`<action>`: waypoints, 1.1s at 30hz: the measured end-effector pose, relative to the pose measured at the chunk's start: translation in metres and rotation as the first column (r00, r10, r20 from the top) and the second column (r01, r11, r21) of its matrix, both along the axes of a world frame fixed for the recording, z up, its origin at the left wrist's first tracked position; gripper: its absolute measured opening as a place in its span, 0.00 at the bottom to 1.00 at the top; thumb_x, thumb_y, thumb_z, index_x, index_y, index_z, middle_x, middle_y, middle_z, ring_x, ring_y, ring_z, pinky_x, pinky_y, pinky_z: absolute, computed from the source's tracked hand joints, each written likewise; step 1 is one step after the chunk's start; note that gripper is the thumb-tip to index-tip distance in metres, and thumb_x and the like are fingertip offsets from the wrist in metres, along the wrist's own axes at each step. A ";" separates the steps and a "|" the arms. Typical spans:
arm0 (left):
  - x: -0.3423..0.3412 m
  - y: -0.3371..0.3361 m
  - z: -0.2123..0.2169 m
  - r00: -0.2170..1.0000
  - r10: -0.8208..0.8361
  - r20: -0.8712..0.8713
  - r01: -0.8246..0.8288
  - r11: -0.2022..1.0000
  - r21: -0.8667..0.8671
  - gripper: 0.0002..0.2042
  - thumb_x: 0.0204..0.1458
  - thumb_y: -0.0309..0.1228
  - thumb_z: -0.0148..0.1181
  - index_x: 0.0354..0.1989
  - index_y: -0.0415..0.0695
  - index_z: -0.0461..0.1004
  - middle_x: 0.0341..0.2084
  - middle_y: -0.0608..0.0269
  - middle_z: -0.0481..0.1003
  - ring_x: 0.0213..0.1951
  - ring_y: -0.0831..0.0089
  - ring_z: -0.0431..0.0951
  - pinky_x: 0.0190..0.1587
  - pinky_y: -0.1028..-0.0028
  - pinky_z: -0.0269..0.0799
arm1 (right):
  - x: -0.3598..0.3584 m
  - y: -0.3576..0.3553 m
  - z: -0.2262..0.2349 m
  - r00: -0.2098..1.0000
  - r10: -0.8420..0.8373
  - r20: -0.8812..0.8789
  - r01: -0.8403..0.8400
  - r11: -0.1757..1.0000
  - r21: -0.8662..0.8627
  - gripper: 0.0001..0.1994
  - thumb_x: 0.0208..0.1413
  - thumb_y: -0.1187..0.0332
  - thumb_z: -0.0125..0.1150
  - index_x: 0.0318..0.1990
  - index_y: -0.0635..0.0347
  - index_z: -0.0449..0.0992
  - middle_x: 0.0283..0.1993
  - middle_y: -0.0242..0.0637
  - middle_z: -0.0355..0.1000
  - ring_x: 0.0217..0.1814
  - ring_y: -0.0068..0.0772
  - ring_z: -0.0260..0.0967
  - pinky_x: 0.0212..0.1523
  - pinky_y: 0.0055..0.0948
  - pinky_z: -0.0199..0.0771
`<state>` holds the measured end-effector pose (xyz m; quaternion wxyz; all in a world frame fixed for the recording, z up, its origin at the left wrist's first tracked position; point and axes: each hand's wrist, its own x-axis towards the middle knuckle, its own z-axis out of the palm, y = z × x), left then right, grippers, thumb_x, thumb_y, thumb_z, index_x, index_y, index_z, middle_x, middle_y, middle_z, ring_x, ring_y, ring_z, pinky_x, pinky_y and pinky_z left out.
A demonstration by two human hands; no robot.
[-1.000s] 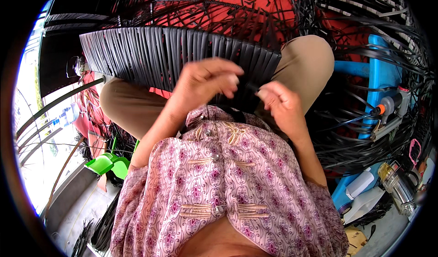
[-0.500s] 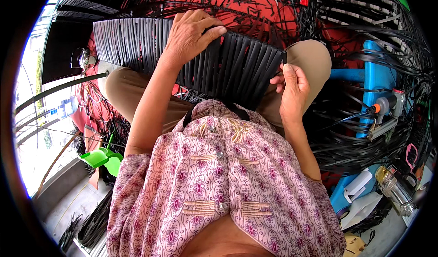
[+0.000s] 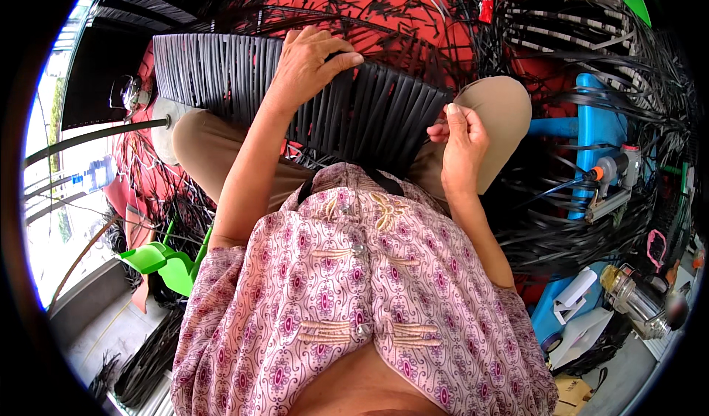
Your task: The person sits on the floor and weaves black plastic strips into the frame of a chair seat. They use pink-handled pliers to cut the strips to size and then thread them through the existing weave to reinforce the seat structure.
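Holding the far edge of a black strip-wrapped panel [image 3: 221, 73], the left hand [image 3: 304, 67] lay with its fingers bent over that rim and its thumb stretched toward the right, a fairly loose, spread hold. The right hand [image 3: 464, 141] had the panel's right-hand end in a narrow pinch of thumb and fingers; whether a single strip or the edge itself lay between the tips was too small to tell. The panel slanted across the lap, running out well to the left of the left hand and ending at the right hand's fingertips, with the right knee [image 3: 502, 109] just beside that hand. Judging by the two hands, the step in hand was steadying the panel from its far rim while the corner was worked. The next move seemed to call for firm support on the left and a precise, small-fingered touch on the right, so that the corner would not twist or slip out. Beyond both hands, black offcuts lay scattered over the red floor [image 3: 461, 38]; to the right of the right hand, well apart from it, a grey tool with an orange fitting [image 3: 611, 176] sat by a blue plastic piece [image 3: 587, 102].
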<state>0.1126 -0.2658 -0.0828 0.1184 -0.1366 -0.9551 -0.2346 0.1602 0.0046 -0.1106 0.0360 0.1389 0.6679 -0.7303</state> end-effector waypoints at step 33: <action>0.001 0.027 0.009 0.997 0.005 -0.077 0.008 0.985 0.172 0.13 0.55 0.35 0.63 0.43 0.40 0.79 0.37 0.55 0.77 0.43 0.62 0.77 0.47 0.67 0.71 | 0.001 0.028 -0.011 0.998 0.066 0.022 -0.067 0.997 0.024 0.11 0.64 0.62 0.58 0.40 0.62 0.78 0.31 0.28 0.73 0.27 0.14 0.67 0.23 0.16 0.62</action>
